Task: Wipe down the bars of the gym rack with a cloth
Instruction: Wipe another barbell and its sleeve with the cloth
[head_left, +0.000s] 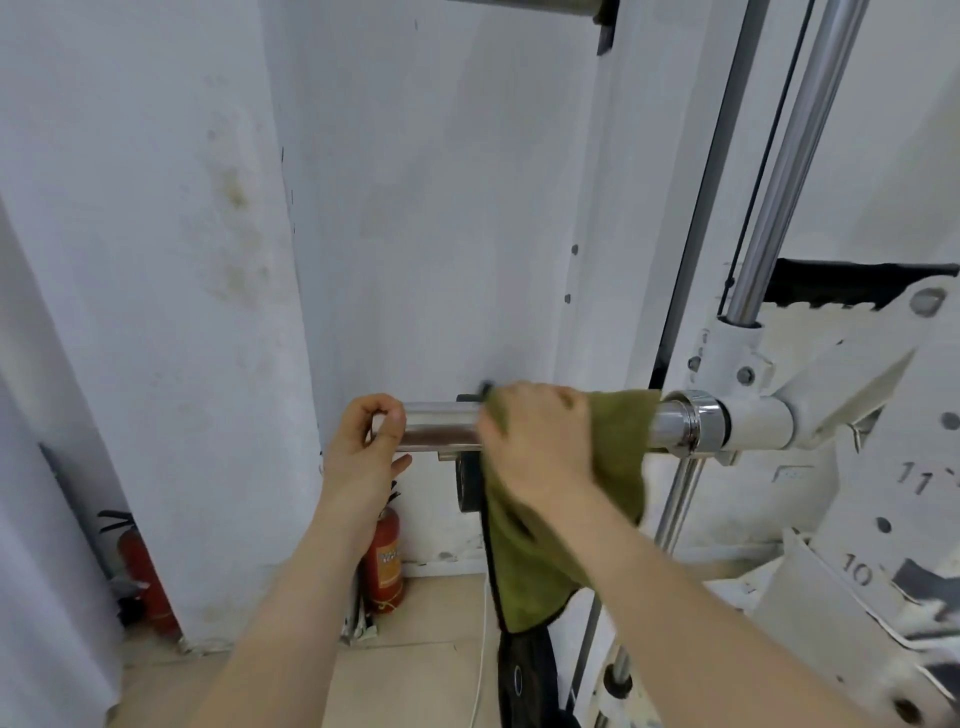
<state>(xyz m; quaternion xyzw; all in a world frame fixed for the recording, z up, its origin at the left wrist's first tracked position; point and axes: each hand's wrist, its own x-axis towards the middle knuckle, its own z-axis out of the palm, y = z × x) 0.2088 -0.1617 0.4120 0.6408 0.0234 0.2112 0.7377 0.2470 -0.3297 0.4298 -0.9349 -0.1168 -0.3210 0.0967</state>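
My right hand (537, 441) clamps the green cloth (613, 467) around the chrome bar (441, 427), fingers curled over it, the cloth's tail hanging below. My left hand (371, 441) grips the bar's free end, fingers closed. Beyond stand two red fire extinguishers (383, 561) against the stained white wall (415, 208)

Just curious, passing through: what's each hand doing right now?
Left hand: closed around the free end of the chrome bar.
Right hand: closed on the green cloth, pressing it around the bar.
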